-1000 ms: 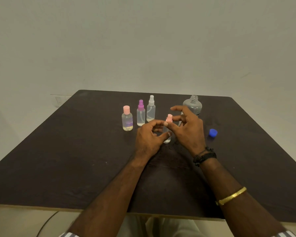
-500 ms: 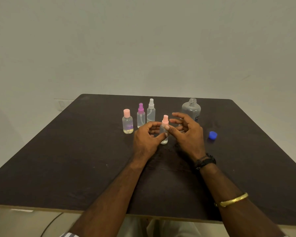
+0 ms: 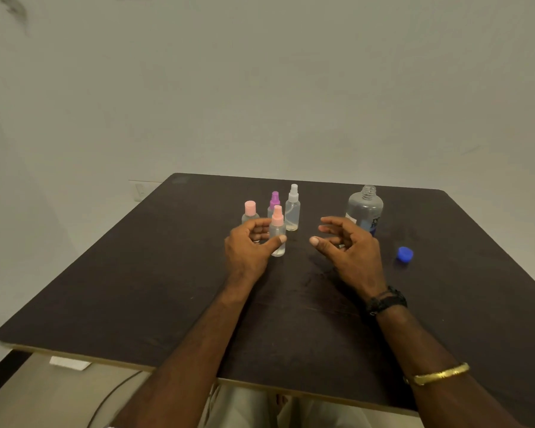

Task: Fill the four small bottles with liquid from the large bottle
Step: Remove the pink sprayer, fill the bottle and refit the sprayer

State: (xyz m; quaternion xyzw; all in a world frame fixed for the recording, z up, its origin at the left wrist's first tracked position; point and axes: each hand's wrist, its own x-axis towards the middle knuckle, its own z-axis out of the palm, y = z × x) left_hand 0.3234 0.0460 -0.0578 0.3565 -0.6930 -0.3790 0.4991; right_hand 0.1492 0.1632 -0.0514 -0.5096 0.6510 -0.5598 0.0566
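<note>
Left hand (image 3: 250, 248) is wrapped around the pink-spray small bottle (image 3: 277, 233), thumb on its near side, fingers round the far side; bottle upright on the dark worktop (image 3: 136, 288), sprayer cap on. Right hand (image 3: 351, 251) is spread, fingers loosely curled, gripping nothing, apart from the bottle at its 3 o'clock.

Other three small bottles stand in a cluster just behind the held one: pink flat-cap bottle (image 3: 250, 211) at its 10 o'clock, partly hidden by the left fingers; purple-spray bottle (image 3: 274, 202) directly at 12, mostly hidden behind it; white-spray bottle (image 3: 292, 210) at 1 o'clock. All capped. White-spray one shows a little liquid at the base; can't tell levels on the others.

Large bottle (image 3: 364, 208) upright at 1 o'clock of the right hand, neck uncapped, clear liquid inside. Its blue cap (image 3: 404, 254) lies on the worktop at 3 o'clock of the right hand, near but not touching.
</note>
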